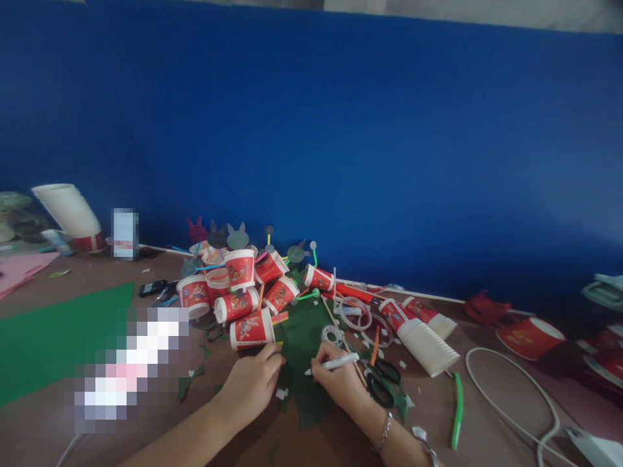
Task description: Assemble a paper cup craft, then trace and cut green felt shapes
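In my right hand [338,379] is a white marker pen [343,361], gripped between the fingers, its tip pointing left over a dark green paper [311,389]. My left hand [256,379] rests at that paper's left edge, fingers bent and pressed together; what they hold, if anything, is hidden. Just beyond it lies a red paper cup [252,329] on its side, one of several piled up. Black-handled scissors [382,389] lie beside my right wrist, and a roll of tape [332,335] sits just behind that hand.
Rabbit-shaped cutouts [238,237] and straws stick out of the cup pile. Stacked white cups [428,347] lie to the right, near a green tube [457,412] and a white cable [530,383]. Left are a green sheet [63,344] and a pixelated bright object [131,366]. A blue wall [311,130] stands behind.
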Available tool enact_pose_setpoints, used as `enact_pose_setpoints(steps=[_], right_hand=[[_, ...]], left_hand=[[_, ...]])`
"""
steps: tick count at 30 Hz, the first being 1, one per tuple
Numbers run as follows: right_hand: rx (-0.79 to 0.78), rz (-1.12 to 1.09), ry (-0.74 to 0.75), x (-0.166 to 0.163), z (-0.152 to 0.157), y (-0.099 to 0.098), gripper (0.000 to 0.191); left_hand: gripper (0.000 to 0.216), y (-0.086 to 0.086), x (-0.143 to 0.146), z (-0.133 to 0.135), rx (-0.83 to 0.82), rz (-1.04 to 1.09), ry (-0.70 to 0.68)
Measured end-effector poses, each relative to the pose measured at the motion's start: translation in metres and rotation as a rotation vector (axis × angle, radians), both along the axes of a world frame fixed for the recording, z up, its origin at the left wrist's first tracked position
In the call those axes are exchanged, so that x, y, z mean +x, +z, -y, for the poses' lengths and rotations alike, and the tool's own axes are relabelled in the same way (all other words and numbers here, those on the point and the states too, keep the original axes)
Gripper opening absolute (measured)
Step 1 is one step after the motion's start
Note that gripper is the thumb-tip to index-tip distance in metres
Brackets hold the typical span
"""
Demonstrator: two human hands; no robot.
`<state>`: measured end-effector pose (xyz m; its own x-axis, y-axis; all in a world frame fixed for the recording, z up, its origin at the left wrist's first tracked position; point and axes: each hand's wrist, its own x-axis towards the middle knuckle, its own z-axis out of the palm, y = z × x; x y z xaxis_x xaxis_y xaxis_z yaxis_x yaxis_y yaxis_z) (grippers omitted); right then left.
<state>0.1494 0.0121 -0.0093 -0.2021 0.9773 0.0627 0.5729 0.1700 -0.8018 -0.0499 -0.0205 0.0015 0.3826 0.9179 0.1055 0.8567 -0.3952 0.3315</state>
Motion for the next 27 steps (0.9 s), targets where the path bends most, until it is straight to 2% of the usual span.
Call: enact_pose_setpoints(steps=[3,9,15,20,27], right_hand=[[-0.016,-0.034,-0.001,-0.0002,-0.0002,0.0005,0.017],[0.067,-0.017,-0.026,-0.0014,-0.0014,0.0003,0.018],[-0.007,-0.026,0.008,-0.0010,0.0000,0.0020,0.018],[0.043,-0.033,-0.014,-0.0022,0.0002,0.0054,0.018],[0.000,-0.031,0.000,-0.0022,0.0005,0.0066,0.018]], left_hand=[[0.028,-0.0011,-0.0004,-0.0008,0.003,0.007,0.000],[0.028,-0.0025,-0.0008,-0.0010,0.019,0.004,-0.002],[0.028,-0.0009,-0.0001,-0.0005,0.009,0.002,0.000],[0.028,0.0001,0.0002,-0.0003,0.013,0.004,0.004],[0.028,-0.0007,-0.0004,-0.0020,0.006,-0.007,0.002]])
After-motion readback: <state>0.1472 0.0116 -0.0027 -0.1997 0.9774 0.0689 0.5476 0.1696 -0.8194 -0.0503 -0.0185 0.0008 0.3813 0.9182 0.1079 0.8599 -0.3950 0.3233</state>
